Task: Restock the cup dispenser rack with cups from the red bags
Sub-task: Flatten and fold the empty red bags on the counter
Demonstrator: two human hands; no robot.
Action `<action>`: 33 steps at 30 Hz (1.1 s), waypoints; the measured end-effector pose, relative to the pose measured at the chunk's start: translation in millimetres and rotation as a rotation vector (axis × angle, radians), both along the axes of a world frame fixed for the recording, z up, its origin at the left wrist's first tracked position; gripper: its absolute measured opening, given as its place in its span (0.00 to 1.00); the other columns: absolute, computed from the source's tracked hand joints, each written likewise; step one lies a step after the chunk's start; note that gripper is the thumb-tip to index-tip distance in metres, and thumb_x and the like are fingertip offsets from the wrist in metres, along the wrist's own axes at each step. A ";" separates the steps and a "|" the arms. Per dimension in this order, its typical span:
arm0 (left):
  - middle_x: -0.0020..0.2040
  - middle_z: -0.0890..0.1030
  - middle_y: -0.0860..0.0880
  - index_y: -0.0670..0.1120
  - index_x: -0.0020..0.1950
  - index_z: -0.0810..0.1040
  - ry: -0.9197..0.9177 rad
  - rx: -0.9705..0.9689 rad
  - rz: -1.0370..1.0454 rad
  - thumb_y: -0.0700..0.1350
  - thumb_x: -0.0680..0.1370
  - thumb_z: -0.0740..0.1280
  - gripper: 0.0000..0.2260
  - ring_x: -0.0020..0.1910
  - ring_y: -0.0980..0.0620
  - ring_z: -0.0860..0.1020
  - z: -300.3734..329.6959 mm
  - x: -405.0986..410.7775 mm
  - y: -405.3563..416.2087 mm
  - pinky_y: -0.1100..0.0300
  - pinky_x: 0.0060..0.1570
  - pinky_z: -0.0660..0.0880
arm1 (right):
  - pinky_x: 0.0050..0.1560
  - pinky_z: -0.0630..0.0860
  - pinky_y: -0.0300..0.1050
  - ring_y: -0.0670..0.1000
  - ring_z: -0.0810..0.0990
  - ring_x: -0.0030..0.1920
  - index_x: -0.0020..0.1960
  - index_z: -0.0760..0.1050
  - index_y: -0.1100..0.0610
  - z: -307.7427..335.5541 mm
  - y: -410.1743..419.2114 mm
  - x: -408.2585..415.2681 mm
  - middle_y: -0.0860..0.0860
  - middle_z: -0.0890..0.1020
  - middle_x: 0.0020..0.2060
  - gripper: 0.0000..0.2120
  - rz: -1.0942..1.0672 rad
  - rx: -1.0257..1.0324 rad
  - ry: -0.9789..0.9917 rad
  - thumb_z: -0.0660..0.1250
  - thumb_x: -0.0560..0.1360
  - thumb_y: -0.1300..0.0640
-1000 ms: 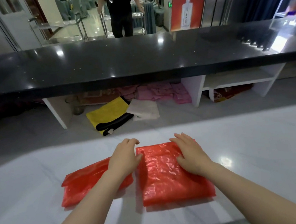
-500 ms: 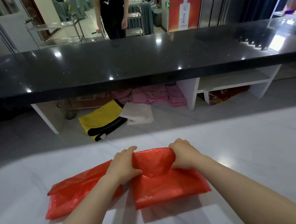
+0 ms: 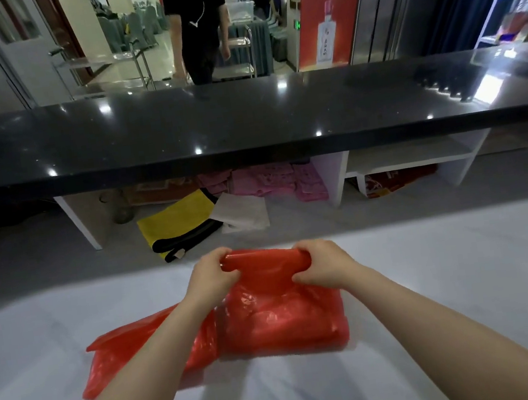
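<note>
On the white counter (image 3: 467, 273), nearer us than the black ledge (image 3: 246, 125), lie two red bags (image 3: 281, 318). We clamp left hand (image 3: 211, 279) and right hand (image 3: 323, 264) on the right bag's far edge. Step, we judge: opening; next, pull the mouth apart.

Two red bags, right bag (image 3: 281, 318) and left bag (image 3: 142, 353); two hands, left (image 3: 211, 279) and right (image 3: 323, 264).

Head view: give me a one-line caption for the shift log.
Both hands, left hand and right hand, grip the far edge of a red bag on the white counter, second red bag alongside.
</note>
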State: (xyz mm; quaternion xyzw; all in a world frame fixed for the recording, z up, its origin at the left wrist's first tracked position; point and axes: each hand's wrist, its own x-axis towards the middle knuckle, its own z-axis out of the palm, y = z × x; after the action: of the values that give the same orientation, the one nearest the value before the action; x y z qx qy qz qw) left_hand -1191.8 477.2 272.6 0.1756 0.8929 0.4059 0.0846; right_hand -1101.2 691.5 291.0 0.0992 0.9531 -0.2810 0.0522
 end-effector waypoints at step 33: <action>0.66 0.76 0.42 0.44 0.65 0.77 0.650 -0.640 -0.602 0.49 0.68 0.75 0.26 0.65 0.39 0.73 -47.1 74.7 13.2 0.44 0.66 0.68 | 0.36 0.78 0.48 0.56 0.80 0.38 0.51 0.83 0.58 -60.4 -16.6 80.0 0.54 0.82 0.42 0.15 0.370 0.634 0.521 0.75 0.64 0.63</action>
State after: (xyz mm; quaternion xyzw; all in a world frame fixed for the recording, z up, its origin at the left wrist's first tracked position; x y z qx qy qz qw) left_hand -1117.1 490.4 225.4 0.5053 0.8623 -0.0032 -0.0343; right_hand -1021.2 674.9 230.6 -0.1360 0.9752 0.0236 -0.1731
